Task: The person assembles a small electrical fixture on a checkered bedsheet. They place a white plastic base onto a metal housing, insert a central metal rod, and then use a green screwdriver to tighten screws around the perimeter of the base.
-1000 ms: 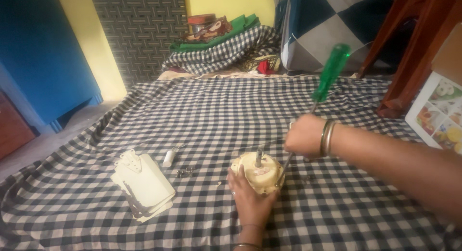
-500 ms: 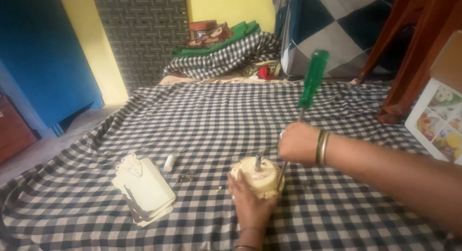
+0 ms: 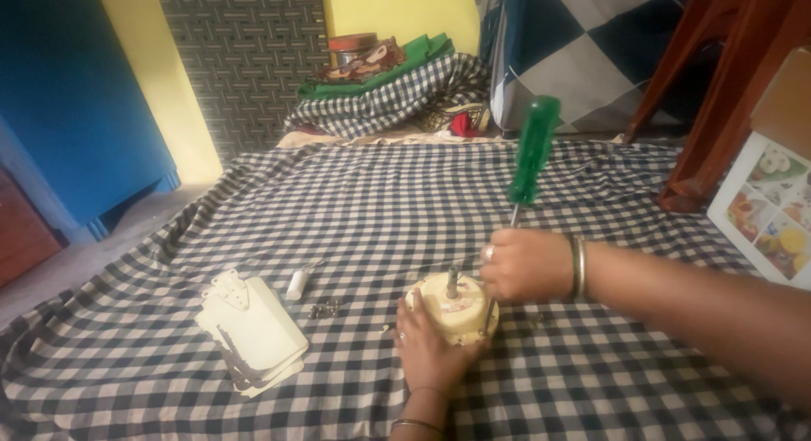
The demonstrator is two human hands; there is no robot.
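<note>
- Cream round motor unit (image 3: 454, 308): squat cylinder, pale yellow-cream casing, short grey metal shaft sticking straight up from its top centre. Sits on the black-and-white checked cloth (image 3: 355, 213).
- Left hand (image 3: 429, 346): clasped against the near side of the motor unit, fingers wrapped on its left edge; ring on 1 finger, bangle at the wrist.
- Right hand (image 3: 528, 264): clenched round the lower shank of a screwdriver (image 3: 532, 154), just right of the motor unit and touching its upper right edge. Ring on a finger, bangles on the wrist.
- Screwdriver: translucent green handle, stands nearly upright, tilted slightly right, above the motor unit.
- Left of the motor unit: small dark cluster of screws (image 3: 324, 307), a small white cylinder (image 3: 296, 283), then a stack of cream flat covers (image 3: 252, 331) farther left.
- Hidden/unclear: screwdriver tip is lost behind the right hand and casing; cannot tell what it engages. Screw count not readable. Label on the motor top blurred. Right forearm cut off by the frame edge.
</note>
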